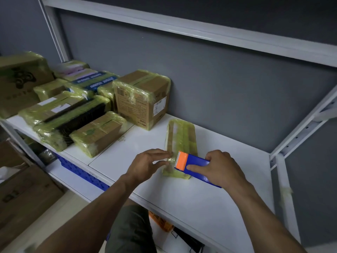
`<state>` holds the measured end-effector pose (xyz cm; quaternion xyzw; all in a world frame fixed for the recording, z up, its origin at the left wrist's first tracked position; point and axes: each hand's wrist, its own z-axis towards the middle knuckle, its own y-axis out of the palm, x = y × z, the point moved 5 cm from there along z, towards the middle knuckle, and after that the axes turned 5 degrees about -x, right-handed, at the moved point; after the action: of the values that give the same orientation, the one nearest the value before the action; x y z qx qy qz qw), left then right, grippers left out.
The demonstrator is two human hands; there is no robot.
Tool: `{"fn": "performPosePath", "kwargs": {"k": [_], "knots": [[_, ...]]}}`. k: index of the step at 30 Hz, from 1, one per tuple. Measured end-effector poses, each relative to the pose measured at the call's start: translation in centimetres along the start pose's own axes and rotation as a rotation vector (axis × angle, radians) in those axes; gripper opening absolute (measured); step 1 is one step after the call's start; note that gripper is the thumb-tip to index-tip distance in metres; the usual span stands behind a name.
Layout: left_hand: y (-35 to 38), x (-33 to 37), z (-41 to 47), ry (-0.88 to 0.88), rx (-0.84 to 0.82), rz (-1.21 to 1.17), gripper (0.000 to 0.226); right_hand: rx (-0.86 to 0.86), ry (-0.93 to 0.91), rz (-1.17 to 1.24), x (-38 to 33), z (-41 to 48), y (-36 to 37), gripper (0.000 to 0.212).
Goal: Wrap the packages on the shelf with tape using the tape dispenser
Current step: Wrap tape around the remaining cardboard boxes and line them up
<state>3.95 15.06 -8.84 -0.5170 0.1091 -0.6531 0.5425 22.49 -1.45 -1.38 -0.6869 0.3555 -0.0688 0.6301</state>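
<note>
A long flat package wrapped in yellowish tape lies on the white shelf, running away from me. My right hand grips the blue tape dispenser, whose orange cutter end rests over the package's near end. My left hand is just left of the cutter, its fingertips pinching the loose clear tape end against the package's near left edge. The package's near end is partly hidden by the dispenser and both hands.
Several taped packages crowd the shelf's left part, including a tall cardboard box and a flat brown box. White shelf uprights stand at the right. A blue crate and cardboard boxes sit below left.
</note>
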Motion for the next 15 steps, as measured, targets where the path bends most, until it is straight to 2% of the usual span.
{"fn": "performPosePath", "kwargs": {"k": [3,9,12,15], "knots": [[0.2,0.0,-0.4,0.013,0.008,0.11,0.033,-0.014,-0.003,0.027,-0.1,-0.2,0.0,0.061],[0.0,-0.5,-1.1,-0.046,0.073,0.113,0.03,0.059,0.005,-0.051,1.3,-0.7,-2.4,0.065],[0.6,0.1,-0.5,-0.002,0.019,0.199,0.029,0.065,0.016,-0.091,1.7,-0.5,-2.9,0.065],[1.1,0.9,-0.2,0.063,-0.008,0.294,0.038,0.036,0.02,-0.079,2.0,-0.1,-2.8,0.063]]}}
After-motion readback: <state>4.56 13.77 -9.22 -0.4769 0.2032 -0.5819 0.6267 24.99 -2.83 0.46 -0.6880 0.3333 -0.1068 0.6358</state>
